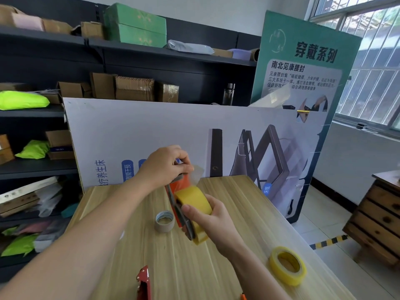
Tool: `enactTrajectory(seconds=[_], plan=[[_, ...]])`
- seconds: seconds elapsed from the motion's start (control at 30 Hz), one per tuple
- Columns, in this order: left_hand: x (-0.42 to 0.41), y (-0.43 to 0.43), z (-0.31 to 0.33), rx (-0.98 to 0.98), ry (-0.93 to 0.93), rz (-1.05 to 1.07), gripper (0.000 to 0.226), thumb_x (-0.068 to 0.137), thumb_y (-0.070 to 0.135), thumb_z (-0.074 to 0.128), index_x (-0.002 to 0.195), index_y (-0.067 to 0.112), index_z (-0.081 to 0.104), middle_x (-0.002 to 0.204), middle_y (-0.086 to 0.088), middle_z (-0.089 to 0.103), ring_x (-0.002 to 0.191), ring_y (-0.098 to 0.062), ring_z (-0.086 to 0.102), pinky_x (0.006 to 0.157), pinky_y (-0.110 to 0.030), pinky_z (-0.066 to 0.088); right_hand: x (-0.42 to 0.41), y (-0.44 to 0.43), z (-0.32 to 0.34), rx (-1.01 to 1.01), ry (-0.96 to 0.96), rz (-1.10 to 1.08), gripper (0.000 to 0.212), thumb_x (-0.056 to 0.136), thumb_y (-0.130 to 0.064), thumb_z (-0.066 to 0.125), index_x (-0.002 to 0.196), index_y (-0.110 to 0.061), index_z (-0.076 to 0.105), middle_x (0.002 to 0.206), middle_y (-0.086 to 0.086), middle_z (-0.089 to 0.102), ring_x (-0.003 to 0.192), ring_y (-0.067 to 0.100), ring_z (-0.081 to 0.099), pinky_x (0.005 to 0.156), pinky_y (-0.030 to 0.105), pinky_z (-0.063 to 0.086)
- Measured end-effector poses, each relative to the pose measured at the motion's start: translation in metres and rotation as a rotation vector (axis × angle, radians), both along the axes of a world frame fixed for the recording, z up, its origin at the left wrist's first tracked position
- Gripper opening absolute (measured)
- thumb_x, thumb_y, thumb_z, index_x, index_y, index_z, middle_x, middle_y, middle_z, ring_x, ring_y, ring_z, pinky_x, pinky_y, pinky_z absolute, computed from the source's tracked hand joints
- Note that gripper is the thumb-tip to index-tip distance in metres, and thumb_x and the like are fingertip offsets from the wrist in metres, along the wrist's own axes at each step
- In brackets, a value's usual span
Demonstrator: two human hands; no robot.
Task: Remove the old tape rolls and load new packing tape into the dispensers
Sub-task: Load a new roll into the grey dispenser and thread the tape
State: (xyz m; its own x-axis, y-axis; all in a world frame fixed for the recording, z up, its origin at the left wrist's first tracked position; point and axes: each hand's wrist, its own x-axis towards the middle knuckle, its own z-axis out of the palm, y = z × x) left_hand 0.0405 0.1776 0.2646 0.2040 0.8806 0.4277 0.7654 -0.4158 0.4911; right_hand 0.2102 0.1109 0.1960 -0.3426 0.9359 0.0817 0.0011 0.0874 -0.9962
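Right hand (213, 219) gripped the yellow tape roll (194, 199) seated in the dispenser (180, 215). Left hand (164, 164), just beyond it, pinched the loose tape end (197, 173). Risk noted: pulled askew, the film could fold and stick to itself.

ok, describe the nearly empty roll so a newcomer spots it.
On the wooden table, just left of the held dispenser, a ring lies flat. That nearly empty roll is bare brown cardboard with a greyish rim; the loaded roll and spare roll are fat and yellow.
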Motion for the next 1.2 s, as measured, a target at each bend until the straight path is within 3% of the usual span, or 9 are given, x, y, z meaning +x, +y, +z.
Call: enactTrajectory(seconds=[0.13, 0.3, 0.53, 0.63, 0.73, 0.87, 1.03, 1.13, 1.2], plan=[[0.002, 0.005, 0.000, 0.054, -0.011, 0.001, 0.013, 0.084, 0.031, 0.070, 0.078, 0.019, 0.069, 0.080, 0.006, 0.060, 0.067, -0.003, 0.050, 0.062, -0.026, 0.036, 0.003, 0.003, 0.001, -0.010, 0.000, 0.015, 0.046, 0.078, -0.032, 0.079, 0.112, -0.009, 0.058, 0.095, 0.017, 0.073, 0.069, 0.021, 0.071, 0.067, 0.034, 0.059], [0.005, 0.012, -0.007, 0.104, 0.016, 0.027, 0.015, 0.087, 0.032, 0.066, 0.078, 0.019, 0.066, 0.076, 0.006, 0.058, 0.069, -0.008, 0.050, 0.060, -0.026, 0.035, 0.006, 0.005, -0.001, -0.021, -0.029, 0.016, 0.044, 0.080, -0.029, 0.078, 0.113, -0.009, 0.057, 0.091, 0.013, 0.073, 0.067, 0.022, 0.071, 0.064, 0.034, 0.059], [0.008, 0.013, -0.010, 0.109, -0.044, 0.030, 0.015, 0.090, 0.025, 0.064, 0.080, 0.014, 0.065, 0.060, 0.018, 0.049, 0.058, -0.001, 0.046, 0.054, -0.023, 0.031, 0.004, 0.009, -0.001, -0.032, -0.019, -0.023, 0.039, 0.082, -0.027, 0.077, 0.111, -0.009, 0.058, 0.089, 0.010, 0.072, 0.067, 0.021, 0.071, 0.065, 0.034, 0.059], [0.006, 0.017, -0.009, 0.086, -0.087, 0.062, 0.014, 0.091, 0.018, 0.061, 0.080, 0.010, 0.065, 0.069, 0.007, 0.061, 0.064, -0.008, 0.052, 0.062, -0.027, 0.037, 0.006, 0.011, -0.001, -0.024, -0.006, -0.024, 0.035, 0.082, -0.027, 0.076, 0.108, -0.010, 0.059, 0.090, 0.011, 0.073, 0.068, 0.017, 0.071, 0.063, 0.029, 0.058], [0.006, 0.020, -0.011, 0.044, -0.267, 0.123, 0.018, 0.092, 0.012, 0.057, 0.075, 0.011, 0.058, 0.080, -0.002, 0.065, 0.073, -0.013, 0.056, 0.061, -0.025, 0.039, 0.006, 0.014, -0.003, 0.004, 0.003, -0.058, 0.035, 0.079, -0.032, 0.077, 0.104, -0.015, 0.060, 0.089, 0.003, 0.071, 0.071, 0.008, 0.071, 0.063, 0.020, 0.056], [0.001, 0.022, -0.010, 0.005, -0.401, 0.262, 0.018, 0.093, 0.013, 0.054, 0.076, 0.011, 0.057, 0.077, -0.005, 0.062, 0.071, -0.019, 0.053, 0.057, -0.024, 0.038, 0.006, 0.021, -0.009, 0.030, -0.051, -0.081, 0.037, 0.078, -0.028, 0.079, 0.107, -0.016, 0.060, 0.094, 0.003, 0.070, 0.082, 0.014, 0.070, 0.073, 0.027, 0.057], [-0.006, 0.022, -0.002, -0.115, -0.373, 0.224, 0.017, 0.092, 0.016, 0.056, 0.078, 0.008, 0.062, 0.085, -0.010, 0.071, 0.084, -0.030, 0.065, 0.076, -0.042, 0.053, 0.003, 0.025, -0.017, -0.055, -0.063, -0.033, 0.051, 0.072, -0.041, 0.081, 0.112, -0.018, 0.058, 0.104, 0.010, 0.072, 0.093, 0.025, 0.072, 0.087, 0.046, 0.058], [-0.007, 0.021, 0.002, -0.211, -0.310, 0.160, 0.016, 0.091, 0.019, 0.058, 0.077, 0.012, 0.062, 0.082, -0.005, 0.074, 0.083, -0.028, 0.069, 0.084, -0.049, 0.054, -0.003, 0.025, -0.018, -0.128, -0.121, -0.129, 0.049, 0.078, -0.059, 0.068, 0.105, -0.018, 0.065, 0.097, 0.004, 0.075, 0.089, 0.020, 0.072, 0.089, 0.041, 0.057], [-0.006, 0.019, 0.004, -0.208, -0.245, 0.167, 0.017, 0.092, 0.019, 0.058, 0.077, 0.012, 0.061, 0.080, -0.003, 0.074, 0.081, -0.026, 0.069, 0.083, -0.045, 0.054, -0.008, 0.026, -0.020, -0.159, -0.141, -0.163, 0.046, 0.080, -0.056, 0.068, 0.103, -0.017, 0.066, 0.095, 0.004, 0.076, 0.088, 0.020, 0.073, 0.087, 0.040, 0.058]])
